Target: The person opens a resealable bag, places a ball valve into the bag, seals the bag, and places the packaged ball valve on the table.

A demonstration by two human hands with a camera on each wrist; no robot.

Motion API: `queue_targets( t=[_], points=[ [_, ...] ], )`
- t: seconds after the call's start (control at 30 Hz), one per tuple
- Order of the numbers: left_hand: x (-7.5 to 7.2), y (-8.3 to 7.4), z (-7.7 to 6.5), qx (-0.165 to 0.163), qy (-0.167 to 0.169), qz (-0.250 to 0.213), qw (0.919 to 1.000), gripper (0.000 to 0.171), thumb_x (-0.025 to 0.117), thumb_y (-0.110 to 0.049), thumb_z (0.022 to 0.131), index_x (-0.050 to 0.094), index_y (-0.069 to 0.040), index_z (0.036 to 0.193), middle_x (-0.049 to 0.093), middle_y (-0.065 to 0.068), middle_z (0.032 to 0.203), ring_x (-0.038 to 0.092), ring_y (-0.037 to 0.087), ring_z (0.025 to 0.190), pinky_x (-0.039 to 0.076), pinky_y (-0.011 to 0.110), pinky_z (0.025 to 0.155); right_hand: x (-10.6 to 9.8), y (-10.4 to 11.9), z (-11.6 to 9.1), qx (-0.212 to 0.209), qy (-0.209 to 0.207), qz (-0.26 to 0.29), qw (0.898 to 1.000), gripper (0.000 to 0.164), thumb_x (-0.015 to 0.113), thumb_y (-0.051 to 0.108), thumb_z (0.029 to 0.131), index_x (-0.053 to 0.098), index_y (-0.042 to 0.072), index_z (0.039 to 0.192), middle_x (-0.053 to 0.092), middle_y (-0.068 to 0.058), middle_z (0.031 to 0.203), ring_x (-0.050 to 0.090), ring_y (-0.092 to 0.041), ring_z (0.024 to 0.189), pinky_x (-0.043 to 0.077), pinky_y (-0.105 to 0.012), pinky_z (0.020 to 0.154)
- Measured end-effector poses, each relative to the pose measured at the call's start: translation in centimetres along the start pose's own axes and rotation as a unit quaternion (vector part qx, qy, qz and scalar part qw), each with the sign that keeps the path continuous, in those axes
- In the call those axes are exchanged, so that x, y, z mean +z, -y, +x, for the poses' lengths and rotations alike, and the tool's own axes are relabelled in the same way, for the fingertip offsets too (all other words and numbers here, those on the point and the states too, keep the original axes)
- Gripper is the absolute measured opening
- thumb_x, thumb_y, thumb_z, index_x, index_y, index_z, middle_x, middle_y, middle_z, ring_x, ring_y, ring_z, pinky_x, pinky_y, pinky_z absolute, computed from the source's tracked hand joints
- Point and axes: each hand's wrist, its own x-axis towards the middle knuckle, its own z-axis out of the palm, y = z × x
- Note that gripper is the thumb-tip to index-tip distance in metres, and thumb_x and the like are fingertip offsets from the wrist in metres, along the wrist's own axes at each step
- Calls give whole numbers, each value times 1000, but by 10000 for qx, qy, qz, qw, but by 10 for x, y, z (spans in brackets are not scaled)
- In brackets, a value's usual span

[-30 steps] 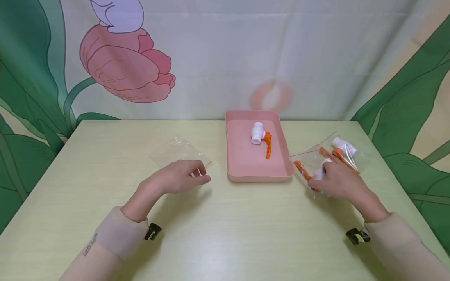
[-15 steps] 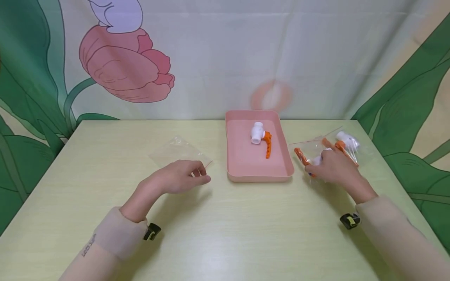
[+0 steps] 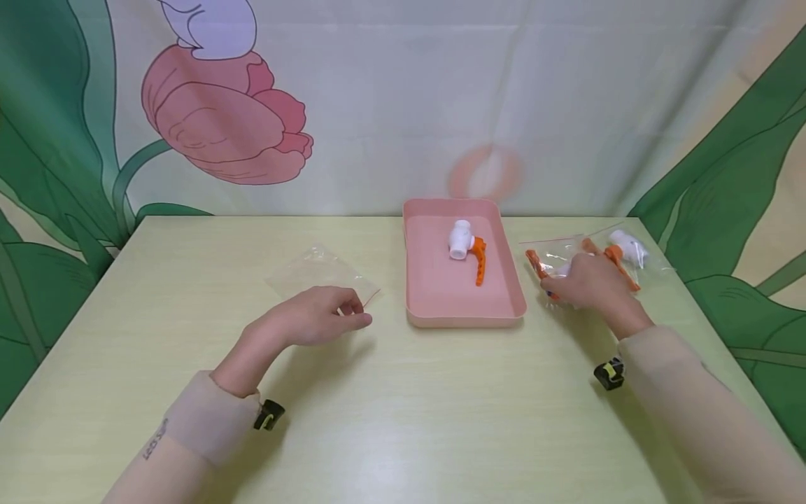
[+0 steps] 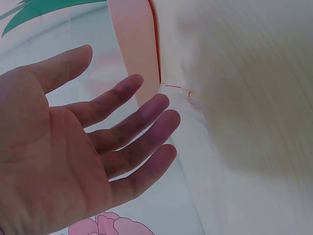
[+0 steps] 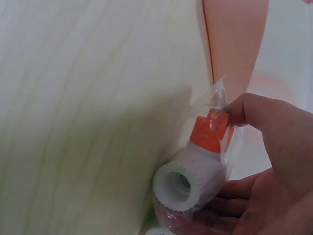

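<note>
My right hand (image 3: 592, 285) grips a white ball valve (image 5: 178, 188) with an orange handle (image 5: 210, 132), wrapped in clear plastic. Thumb and fingers lie on either side of it in the right wrist view. Just beyond that hand, another bagged white valve (image 3: 628, 248) with an orange handle lies at the table's right. My left hand (image 3: 317, 316) hovers above the table, its fingers loosely bent and holding nothing. Behind it a flat clear zip bag (image 3: 317, 269) lies on the table, partly covered by the hand. The left wrist view shows the palm and spread fingers.
Between the hands, toward the back, stands a shallow pink tray (image 3: 434, 297). One unwrapped white valve (image 3: 460, 240) with an orange handle lies in it. A printed curtain (image 3: 378, 105) hangs behind the table's rear edge.
My right hand has moved slightly away from me and to the left with the bagged valve. The other bagged valve has shifted a little back and right. The left hand has barely moved.
</note>
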Motion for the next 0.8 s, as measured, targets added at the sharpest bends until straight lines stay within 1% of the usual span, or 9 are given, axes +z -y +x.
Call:
queue_targets(
  t=[0.17,0.23,0.3,0.4,0.47,0.57,0.63,0.7,0.8],
  points=[
    [-1,4,1,-154,-292,236,9992,42,60,-32,103,62,3,127,62,18,123,61,33,113,48,48,96,4,3,5,90,-249,-267,9993,51,63,52,93,57,8,68,46,-4,58,46,-22,56,35,-34,55],
    [-2,6,1,-271,-428,334,9982,44,62,-29,102,59,4,131,59,22,125,58,37,116,48,49,97,5,5,6,4,-403,-392,9984,53,62,53,94,57,7,69,47,-5,59,49,-26,62,36,-36,56],
    [-2,9,1,-392,-502,452,9969,44,64,-26,101,57,4,132,57,23,125,56,38,117,47,49,97,6,6,6,-74,-550,-551,9969,56,60,56,94,57,6,68,49,-7,60,54,-33,78,37,-37,59],
    [0,13,4,-537,-482,794,9942,42,68,-23,99,59,4,130,58,21,122,57,36,111,48,48,95,7,7,5,-112,-670,-669,9954,61,62,59,94,56,5,65,50,-9,60,52,-37,89,37,-38,61],
    [2,15,7,-629,-434,982,9922,41,70,-23,98,60,3,127,60,18,119,58,33,104,49,46,91,6,8,4,-91,-691,-736,9948,63,63,61,93,55,5,65,49,-9,59,52,-36,88,37,-37,60],
    [6,19,12,-671,-419,1221,9894,38,72,-23,97,62,2,123,61,15,112,58,29,95,50,44,86,6,9,2,-17,-708,-747,9947,64,60,62,94,54,5,68,50,-12,63,50,-33,79,37,-37,57],
    [8,20,14,-671,-474,1281,9884,35,73,-21,96,63,2,120,62,15,110,57,28,92,50,43,83,5,10,-1,-59,-809,-821,9933,60,58,59,96,54,4,71,63,-22,85,55,-39,90,39,-38,56],
    [9,22,16,-660,-535,1342,9873,32,74,-20,95,63,2,116,62,14,106,57,28,91,50,43,83,3,12,-4,-101,-888,-856,9923,56,57,54,98,55,3,77,62,-31,107,55,-42,98,41,-41,56],
    [9,22,18,-671,-607,1303,9873,21,73,-16,93,65,0,103,62,11,99,57,27,87,50,41,79,0,16,-10,-286,-1099,-911,9893,48,58,45,99,59,-3,93,55,-34,125,56,-44,100,44,-45,55]
  ],
)
